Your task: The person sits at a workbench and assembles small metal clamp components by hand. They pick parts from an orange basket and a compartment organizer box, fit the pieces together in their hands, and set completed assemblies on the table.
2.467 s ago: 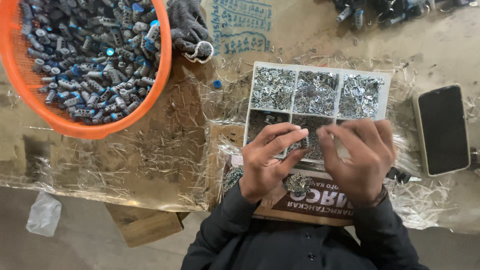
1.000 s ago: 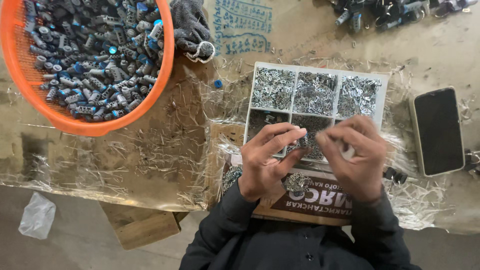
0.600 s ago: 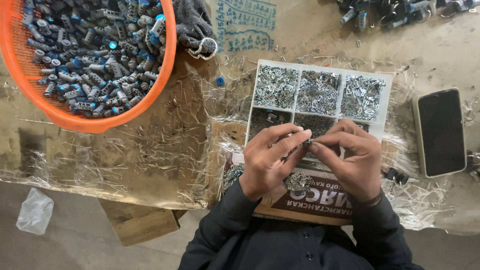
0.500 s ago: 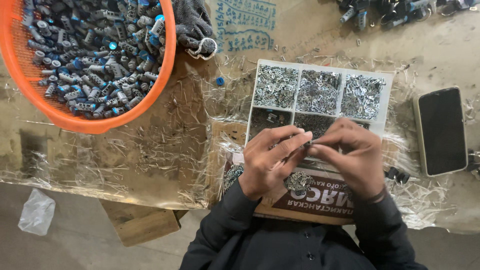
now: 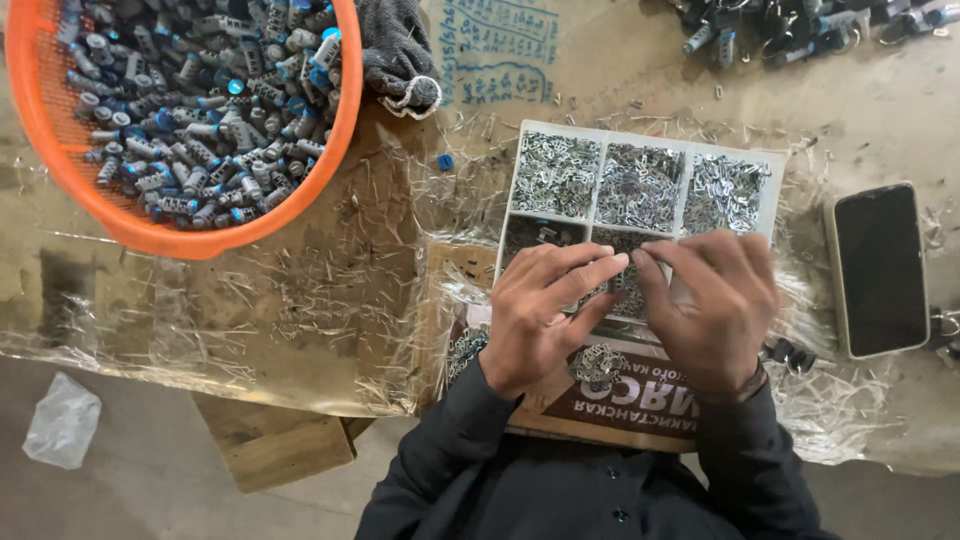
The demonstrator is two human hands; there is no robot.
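Head view: left hand [image 5: 545,315] and right hand [image 5: 712,305], fingertips pinched together over white compartmented tray [image 5: 640,135] of glinting metal clips; anything pinched hidden. Round orange mesh basket [image 5: 180,232] at ten o'clock.

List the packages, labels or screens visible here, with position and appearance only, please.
Phone: flat at the right of the table, dark blank screen, pale case.
Cardboard piece: under the wrists, brown panel with white lettering.
Handwritten notes: blue ink on the table covering, top centre.
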